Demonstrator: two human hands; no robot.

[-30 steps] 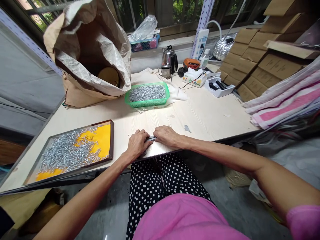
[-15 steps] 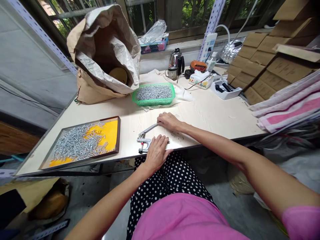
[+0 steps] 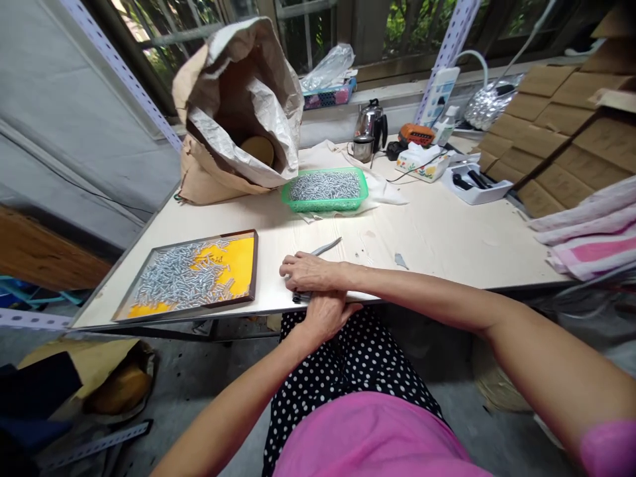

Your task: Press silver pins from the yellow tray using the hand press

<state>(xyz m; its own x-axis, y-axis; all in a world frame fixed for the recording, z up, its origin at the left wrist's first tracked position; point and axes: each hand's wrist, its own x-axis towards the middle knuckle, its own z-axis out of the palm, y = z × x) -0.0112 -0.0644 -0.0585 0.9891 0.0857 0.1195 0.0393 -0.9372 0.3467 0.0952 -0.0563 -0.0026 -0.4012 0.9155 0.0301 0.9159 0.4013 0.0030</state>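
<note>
A metal plier-like hand tool (image 3: 325, 248) lies near the table's front edge, one handle pointing up and to the right. My right hand (image 3: 308, 271) rests over the tool's head with its fingers curled down on it. Just below it at the table edge is my left hand (image 3: 325, 315). Its fingers are tucked under my right wrist and hidden, next to a dark bit of the tool. To the left sits a brown-framed yellow tray (image 3: 246, 262) with several small silver metal pieces. A green basket (image 3: 324, 203) full of the same pieces stands farther back.
A big crumpled paper sack (image 3: 238, 112) stands at the back left. A kettle (image 3: 370, 122), tissue box (image 3: 420, 162) and white tray (image 3: 477, 189) line the back. Cardboard boxes (image 3: 561, 126) and striped towels (image 3: 586, 238) crowd the right side. My polka-dot lap is under the table edge.
My right hand has moved left from the handle end onto the tool's head. My left hand has slid under my right wrist. The view has shifted left.
</note>
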